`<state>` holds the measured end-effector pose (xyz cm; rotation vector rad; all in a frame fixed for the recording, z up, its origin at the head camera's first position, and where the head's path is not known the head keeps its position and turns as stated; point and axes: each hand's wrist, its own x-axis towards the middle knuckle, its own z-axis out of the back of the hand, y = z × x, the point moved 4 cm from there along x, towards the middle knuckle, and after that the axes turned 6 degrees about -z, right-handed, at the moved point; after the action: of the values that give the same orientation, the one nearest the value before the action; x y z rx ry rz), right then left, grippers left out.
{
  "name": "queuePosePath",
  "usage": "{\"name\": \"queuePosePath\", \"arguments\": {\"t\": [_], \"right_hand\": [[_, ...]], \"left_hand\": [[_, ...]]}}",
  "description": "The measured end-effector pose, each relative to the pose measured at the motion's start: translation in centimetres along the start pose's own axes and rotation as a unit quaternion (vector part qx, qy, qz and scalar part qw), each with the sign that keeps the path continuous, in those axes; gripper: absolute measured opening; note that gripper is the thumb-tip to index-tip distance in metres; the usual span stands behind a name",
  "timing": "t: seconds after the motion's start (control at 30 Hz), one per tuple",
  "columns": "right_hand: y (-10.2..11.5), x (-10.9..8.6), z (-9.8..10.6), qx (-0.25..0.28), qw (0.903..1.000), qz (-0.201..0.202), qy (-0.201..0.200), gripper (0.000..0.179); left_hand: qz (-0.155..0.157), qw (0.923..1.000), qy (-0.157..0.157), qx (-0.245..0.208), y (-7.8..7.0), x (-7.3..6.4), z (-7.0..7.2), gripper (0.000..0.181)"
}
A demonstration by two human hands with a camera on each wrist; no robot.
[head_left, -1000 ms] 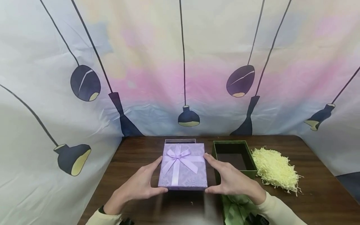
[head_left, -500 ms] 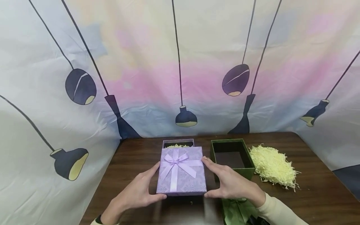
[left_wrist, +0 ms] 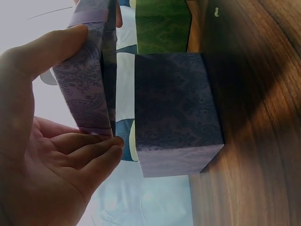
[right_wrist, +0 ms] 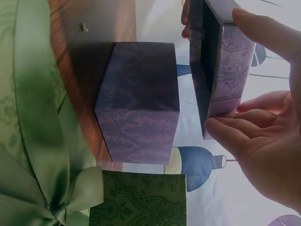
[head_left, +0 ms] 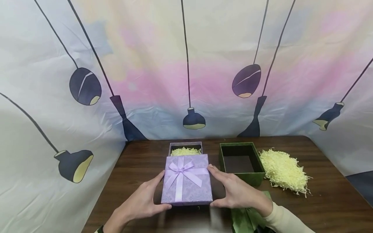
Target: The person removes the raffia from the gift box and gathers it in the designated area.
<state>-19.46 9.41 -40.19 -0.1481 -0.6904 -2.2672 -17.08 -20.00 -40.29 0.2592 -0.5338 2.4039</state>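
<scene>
A lavender gift-box lid (head_left: pixel 190 191) with a ribbon bow on top is held level by both hands above the table. My left hand (head_left: pixel 142 197) grips its left side, thumb at the near edge and fingers along the side. Opposite it, my right hand (head_left: pixel 237 194) grips the right side the same way. Behind and below the lid stands the matching lavender box (left_wrist: pixel 176 103), open at the top, with pale yellow shredded paper (head_left: pixel 185 151) showing inside. Both wrist views show a gap between the lid's underside and the box.
To the right stands an open green box (head_left: pixel 253 178) with a dark interior. A heap of yellow shredded paper (head_left: pixel 284 171) lies beside it on the wooden table (head_left: pixel 134 161). A green lid with a bow (right_wrist: pixel 35 117) is near the right forearm. A printed cloth hangs behind.
Both hands have drawn the lavender lid toward the person, off the box in the head view. More of the box's opening and its shredded paper now shows. The grip is the same.
</scene>
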Motion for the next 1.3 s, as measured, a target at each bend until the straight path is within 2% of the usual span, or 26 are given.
{"name": "queuePosePath", "arguments": {"t": [0.23,0.53,0.63,0.77,0.9,1.17,1.3], "right_hand": [[0.3,-0.3,-0.4,-0.008,0.9999,0.013,-0.008,0.103],[0.9,-1.0,-1.2,0.009,0.9994,-0.025,0.021,0.105],[1.1,-1.4,-1.5,0.007,0.9996,-0.02,0.019,0.104],[1.2,-1.6,-1.7,0.003,0.9996,-0.015,0.023,0.102],[1.4,-1.8,-1.7,0.002,0.9996,-0.013,0.025,0.101],[1.9,-2.0,-2.1,0.018,0.9987,-0.023,0.042,0.1],[2.1,-2.1,-2.7,0.015,0.9982,-0.031,0.05,0.1]], "left_hand": [[0.002,1.0,0.0,-0.001,-0.1,-0.4,-0.4,0.105],[0.013,0.9997,0.007,-0.018,-0.2,-1.3,-0.7,0.103],[0.028,0.9989,0.027,-0.028,-0.4,-1.9,-1.1,0.104],[0.065,0.994,0.068,-0.055,-0.5,-2.3,-1.6,0.106],[0.091,0.9897,0.09,-0.065,-0.5,-2.4,-1.5,0.11],[0.078,0.9904,0.089,-0.072,-0.7,-2.8,-1.5,0.108],[0.089,0.9868,0.097,-0.094,-0.5,-3.3,-2.1,0.11]]}}
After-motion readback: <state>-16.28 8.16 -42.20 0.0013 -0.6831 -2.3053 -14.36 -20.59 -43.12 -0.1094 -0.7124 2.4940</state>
